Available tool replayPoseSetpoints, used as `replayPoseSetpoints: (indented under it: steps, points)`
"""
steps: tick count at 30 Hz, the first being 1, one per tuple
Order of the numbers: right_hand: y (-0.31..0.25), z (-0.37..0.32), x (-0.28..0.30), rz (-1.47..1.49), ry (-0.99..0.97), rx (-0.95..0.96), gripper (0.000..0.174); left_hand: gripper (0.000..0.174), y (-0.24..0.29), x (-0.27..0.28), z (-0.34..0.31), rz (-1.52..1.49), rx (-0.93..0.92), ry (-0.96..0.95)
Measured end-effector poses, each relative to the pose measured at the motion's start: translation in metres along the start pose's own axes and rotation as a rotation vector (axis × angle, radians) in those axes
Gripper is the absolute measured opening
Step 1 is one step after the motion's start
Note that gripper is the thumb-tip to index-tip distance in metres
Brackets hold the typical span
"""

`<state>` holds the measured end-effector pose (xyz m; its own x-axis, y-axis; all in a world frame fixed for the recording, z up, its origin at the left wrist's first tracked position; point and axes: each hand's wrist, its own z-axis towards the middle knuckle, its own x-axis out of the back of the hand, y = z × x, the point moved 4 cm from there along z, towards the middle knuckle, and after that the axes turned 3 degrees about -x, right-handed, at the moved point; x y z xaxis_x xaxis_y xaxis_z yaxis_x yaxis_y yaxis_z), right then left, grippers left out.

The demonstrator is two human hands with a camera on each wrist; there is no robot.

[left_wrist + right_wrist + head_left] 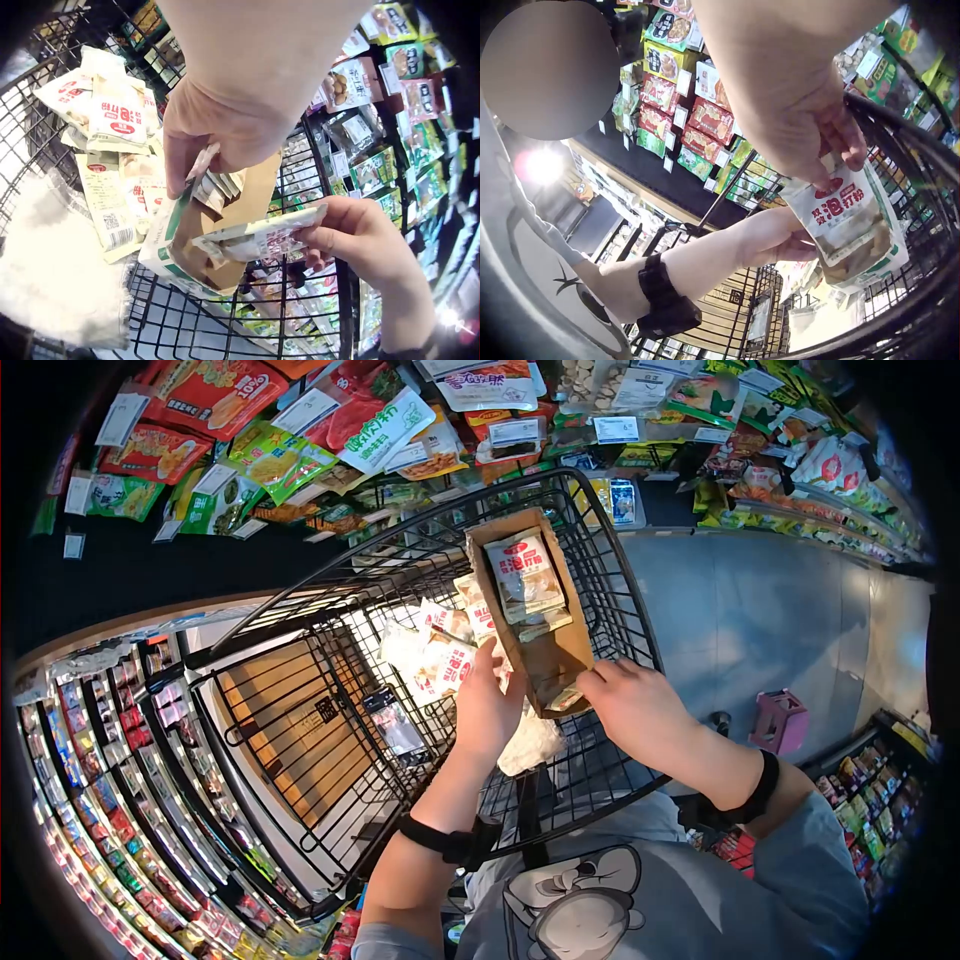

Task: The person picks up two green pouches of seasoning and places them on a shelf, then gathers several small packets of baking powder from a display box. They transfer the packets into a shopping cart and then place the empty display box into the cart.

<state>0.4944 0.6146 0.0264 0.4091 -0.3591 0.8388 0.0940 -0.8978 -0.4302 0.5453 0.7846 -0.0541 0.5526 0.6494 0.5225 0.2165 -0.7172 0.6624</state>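
My left hand (490, 710) grips the side wall of an open cardboard box (560, 645), held tilted over a black wire shopping cart (620, 600). At the box's near end my right hand (635, 710) pinches one end of a white-and-brown packet with red print (262, 236), which lies across the box opening in the left wrist view. Other similar packets (525, 570) stand inside the box. Several loose packets (116, 112) are heaped in the cart beside the box. Near them lies a white fluffy item (60, 262), partly hidden under the box in the head view.
Shelves of bagged foods (290, 460) with price tags run along the far side. More stocked shelves (120, 790) stand at the left. A wooden panel (280, 710) shows through the cart's wires. On the floor at the right is a pink stool (778, 722).
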Motion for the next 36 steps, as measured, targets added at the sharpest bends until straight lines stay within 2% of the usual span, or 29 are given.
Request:
replayPoseSetpoints:
  steps: [2, 3, 4, 6, 8, 10, 11, 12, 14, 16, 19, 21, 22, 24, 25, 26, 28, 30, 32, 33, 35, 36]
  points:
    - [-0.007, 0.005, 0.006, 0.011, -0.009, 0.007, 0.022, 0.059, 0.005, 0.009, -0.009, 0.217, -0.313, 0.12]
    - [-0.01, 0.007, 0.007, 0.006, -0.01, 0.01, 0.022, 0.065, 0.009, 0.013, -0.016, 0.127, -0.298, 0.041]
    - [-0.012, 0.009, 0.009, 0.053, 0.009, 0.012, 0.02, 0.065, 0.016, 0.021, -0.023, 0.123, -0.299, 0.045]
    - [-0.019, 0.012, 0.01, 0.093, 0.026, 0.017, 0.018, 0.064, 0.032, 0.03, -0.038, 0.135, -0.468, -0.015]
    - [-0.025, 0.017, 0.01, 0.292, 0.059, -0.019, 0.009, 0.062, 0.028, 0.035, -0.046, 0.102, -0.462, -0.066]
    - [-0.032, 0.022, 0.006, 0.313, 0.027, -0.022, 0.009, 0.053, 0.022, 0.032, -0.053, -0.183, -0.485, -0.232]
    - [-0.036, 0.025, 0.003, 0.344, -0.005, -0.028, 0.009, 0.039, 0.007, 0.028, -0.055, -0.217, -0.4, -0.233]
    - [-0.038, 0.027, 0.0, 0.335, -0.005, -0.029, 0.009, 0.039, 0.006, 0.03, -0.057, -0.224, -0.406, -0.23]
    - [-0.043, 0.03, -0.005, 0.342, -0.073, -0.027, 0.008, 0.029, -0.005, 0.032, -0.059, -0.23, -0.124, -0.325]
    - [-0.047, 0.032, -0.006, 0.321, -0.104, -0.027, 0.009, 0.025, -0.013, 0.031, -0.061, -0.256, -0.135, -0.308]
    - [-0.05, 0.035, -0.008, 0.367, -0.029, -0.01, 0.015, 0.024, -0.023, 0.034, -0.063, -0.294, -0.223, -0.214]
    - [-0.042, 0.04, -0.003, 0.581, 0.135, -0.181, 0.03, 0.021, -0.033, 0.039, -0.063, -0.247, -0.166, -0.181]
    - [-0.039, 0.044, -0.007, 0.577, 0.136, -0.182, 0.03, 0.021, -0.035, 0.041, -0.064, -0.249, -0.17, -0.182]
    - [-0.01, 0.048, -0.048, 1.424, 0.052, -0.83, 0.047, 0.02, -0.041, 0.046, -0.066, -0.263, -0.114, -0.136]
    - [-0.003, 0.052, -0.061, 1.617, 0.026, -0.911, 0.057, 0.021, -0.044, 0.047, -0.066, -0.241, -0.115, -0.147]
    - [0.001, 0.059, -0.068, 1.616, 0.032, -0.909, 0.057, 0.021, -0.05, 0.046, -0.066, -0.24, -0.12, -0.147]
    - [0.006, 0.067, -0.085, 1.691, 0.067, -1.143, 0.058, 0.023, -0.06, 0.043, -0.067, -0.294, -0.127, -0.176]
    - [0.002, 0.081, -0.092, 1.744, 0.135, -1.14, 0.059, 0.024, -0.058, 0.043, -0.07, -0.346, -0.128, -0.186]
    - [0.005, 0.09, -0.095, 1.726, 0.326, -1.353, 0.054, 0.024, -0.054, 0.046, -0.071, -0.397, -0.129, -0.195]
    - [0.009, 0.095, -0.105, 1.729, 0.326, -1.351, 0.054, 0.025, -0.052, 0.049, -0.073, -0.351, -0.12, -0.196]
    - [0.017, 0.108, -0.123, 1.921, 0.494, -1.248, 0.05, 0.025, -0.054, 0.051, -0.074, -0.296, -0.102, -0.201]
    - [0.014, 0.11, -0.12, 1.923, 0.493, -1.246, 0.05, 0.025, -0.057, 0.051, -0.074, -0.293, -0.102, -0.199]
